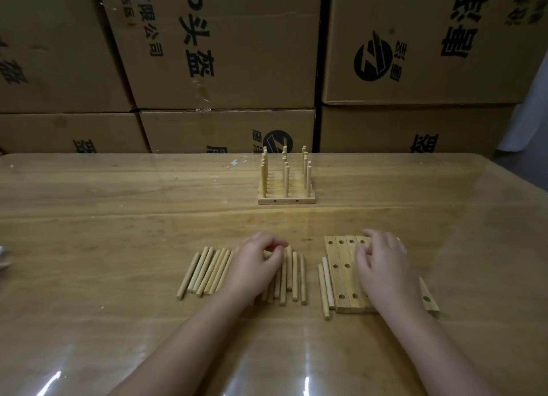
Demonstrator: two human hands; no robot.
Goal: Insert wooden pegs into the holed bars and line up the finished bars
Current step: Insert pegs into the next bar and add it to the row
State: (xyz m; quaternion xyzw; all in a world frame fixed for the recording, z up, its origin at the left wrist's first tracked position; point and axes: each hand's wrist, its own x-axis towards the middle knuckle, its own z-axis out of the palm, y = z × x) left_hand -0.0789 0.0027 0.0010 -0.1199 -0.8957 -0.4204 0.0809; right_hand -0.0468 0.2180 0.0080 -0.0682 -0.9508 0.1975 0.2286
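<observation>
Left hand (257, 266) curls over loose pegs (204, 272), grasp unclear; right hand (384, 266), fingers (374, 238) relaxed, rests on holed bars (341, 281).

The light over my desk (118, 217) is dim and warm. A soft sheen lies across the middle of its glossy top, and thin white streaks of glare show near the bottom edge. The boxes (222, 54) behind are murkier, with black gaps between them. My left hand (255, 262) and right hand (382, 265) look slightly soft. The wide lens bows the desk's far edge and tilts the boxes.
</observation>
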